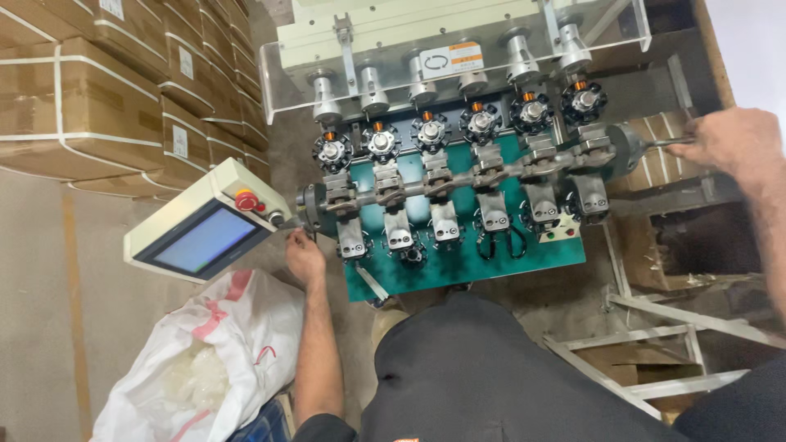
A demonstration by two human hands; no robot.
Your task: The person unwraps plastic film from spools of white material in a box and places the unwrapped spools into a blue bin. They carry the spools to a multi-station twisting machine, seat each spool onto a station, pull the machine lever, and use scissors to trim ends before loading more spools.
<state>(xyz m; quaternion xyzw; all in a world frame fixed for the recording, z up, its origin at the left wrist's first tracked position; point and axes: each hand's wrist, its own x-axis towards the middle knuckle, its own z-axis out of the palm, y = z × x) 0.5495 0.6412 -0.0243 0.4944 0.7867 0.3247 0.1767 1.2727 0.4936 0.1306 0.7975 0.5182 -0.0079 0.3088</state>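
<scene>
A winding machine (458, 254) with a teal front plate carries a row of several black star-shaped spindle heads (430, 131) with copper coils on top. Below them a grey bar (458, 176) runs across with clamp blocks along it. My left hand (304, 255) is at the bar's left end, by the lower corner of the control panel, fingers curled on a small part there. My right hand (729, 141) is closed on a thin metal handle (667, 143) sticking out of the bar's right end.
A tilted beige touch-screen panel (205, 233) with a red stop button stands at the left. Stacked strapped cartons (98, 90) fill the upper left. A white sack (205, 360) of pale pieces sits lower left. A metal frame (655, 344) lies lower right.
</scene>
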